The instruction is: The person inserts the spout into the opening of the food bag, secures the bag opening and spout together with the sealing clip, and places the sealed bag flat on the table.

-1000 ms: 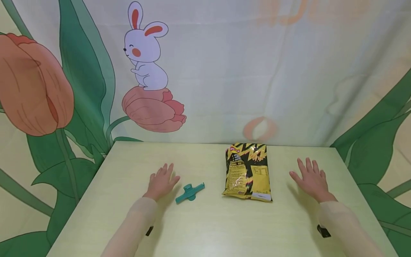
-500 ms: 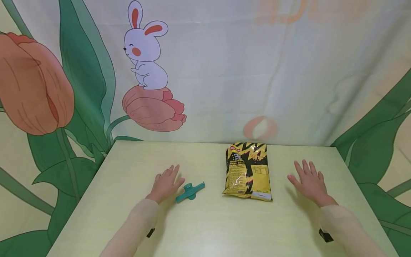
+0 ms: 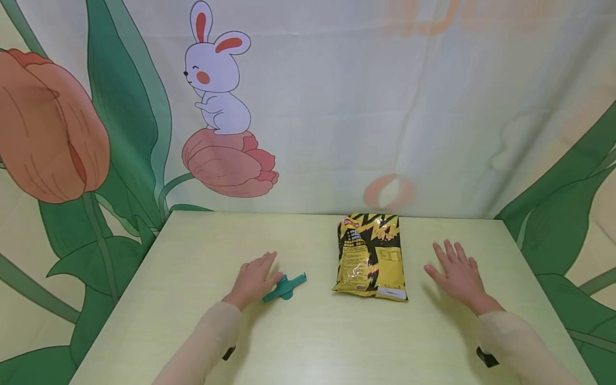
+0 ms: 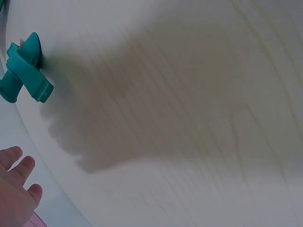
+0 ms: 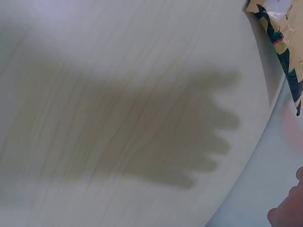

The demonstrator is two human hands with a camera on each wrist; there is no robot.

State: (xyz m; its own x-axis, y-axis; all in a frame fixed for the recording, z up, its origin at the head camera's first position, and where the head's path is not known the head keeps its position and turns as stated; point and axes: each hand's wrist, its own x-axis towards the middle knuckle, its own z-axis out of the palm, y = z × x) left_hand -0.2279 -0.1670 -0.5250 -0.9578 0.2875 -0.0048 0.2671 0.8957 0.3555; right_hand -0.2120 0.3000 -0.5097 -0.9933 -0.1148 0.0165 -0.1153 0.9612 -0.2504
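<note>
Item: one teal bag clip (image 3: 287, 289) with a round cap at its middle, which we find flat on the pale wooden table (image 3: 332, 342), slantwise, just beside the left hand.

Item: one black-and-yellow snack bag (image 3: 371, 267), lying on its face or back (we cannot tell which) against the table's far edge, between the hands. Whether its top is sealed, we cannot tell.

Item: left hand (image 3: 254, 280), fingers extended, thumb apart, holding nothing. In the head view the thumb overlaps the clip's near end; the left wrist view shows a gap, and the shadow below suggests the hand is raised.

Item: right hand (image 3: 457, 274), fingers spread, holding nothing, to the right of the bag and apart from it; a spread shadow falls beneath.

Item: backdrop (image 3: 327, 107), printed with a rabbit (image 3: 223, 91) and tulips.

Hazards, in our judgement: a low sweep of the left thumb could knock the clip round or away, as its narrow arms give little to catch. The slick film of the bag could slide under a one-sided push, and a shove from the near side could crumple it into the backdrop.
</note>
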